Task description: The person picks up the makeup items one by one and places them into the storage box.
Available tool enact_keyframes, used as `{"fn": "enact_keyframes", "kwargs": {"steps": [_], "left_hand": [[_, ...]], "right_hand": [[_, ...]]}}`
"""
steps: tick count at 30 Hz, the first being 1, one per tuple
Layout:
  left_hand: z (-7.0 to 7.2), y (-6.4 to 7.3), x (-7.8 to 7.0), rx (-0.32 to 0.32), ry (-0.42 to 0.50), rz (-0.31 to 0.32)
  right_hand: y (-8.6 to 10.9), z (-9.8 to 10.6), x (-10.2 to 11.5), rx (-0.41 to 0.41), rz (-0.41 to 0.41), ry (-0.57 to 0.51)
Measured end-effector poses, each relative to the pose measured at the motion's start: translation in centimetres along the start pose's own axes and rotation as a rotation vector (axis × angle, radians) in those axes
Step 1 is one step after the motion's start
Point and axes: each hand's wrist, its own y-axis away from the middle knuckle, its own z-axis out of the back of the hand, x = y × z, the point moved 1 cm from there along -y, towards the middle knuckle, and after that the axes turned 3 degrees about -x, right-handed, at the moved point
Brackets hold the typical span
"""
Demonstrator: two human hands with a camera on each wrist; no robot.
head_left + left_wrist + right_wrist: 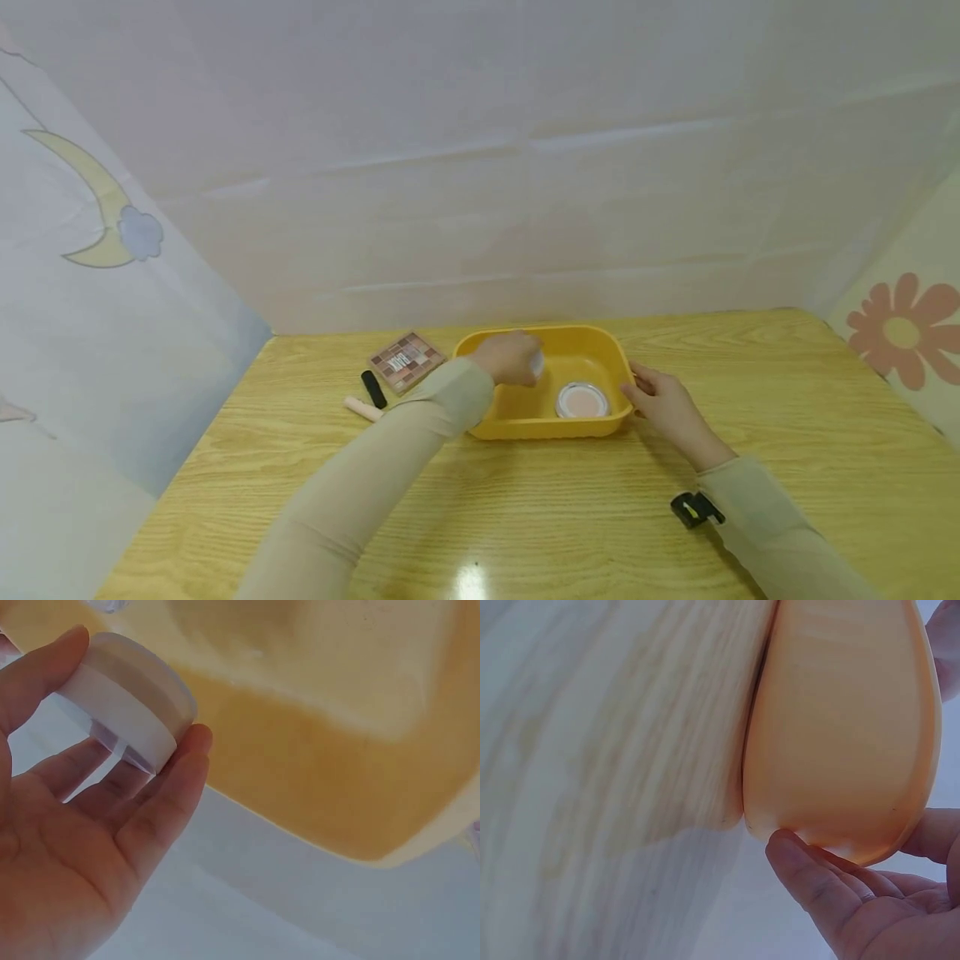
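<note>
Over the left part of a yellow plastic bin (543, 429), my left hand (512, 357) holds a small round cosmetic jar (131, 694) between thumb and fingers. The jar has a white band, clear edges and a beige layer; in the head view the hand hides most of it. My right hand (666, 404) grips the bin's right end, fingers against the outer wall and thumb at the rim, as the right wrist view shows. Inside the bin, at the front right, lies a round compact (583, 402) with a pinkish top and a silvery rim.
Left of the bin on the wooden table (562, 517) lie an eyeshadow palette (407, 361), a black tube (373, 389) and a pale pink tube (363, 408), partly behind the left sleeve. A fabric backdrop (480, 208) rises behind the table.
</note>
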Motion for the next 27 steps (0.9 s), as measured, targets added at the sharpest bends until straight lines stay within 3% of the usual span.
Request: {"fn": "enact_keyframes", "kwargs": {"steps": [12, 19, 27], "left_hand": [[0.0, -1.0, -0.4, 0.026, 0.022, -0.035], [0.0, -1.6, -0.6, 0.024, 0.014, -0.100], [-0.9, -2.9, -0.3, 0.039, -0.063, -0.052]], "right_hand": [[0.0, 0.0, 0.1, 0.004, 0.001, -0.014], [0.1, 0.0, 0.1, 0.005, 0.008, -0.018], [0.1, 0.0, 0.0, 0.005, 0.010, -0.020]]}}
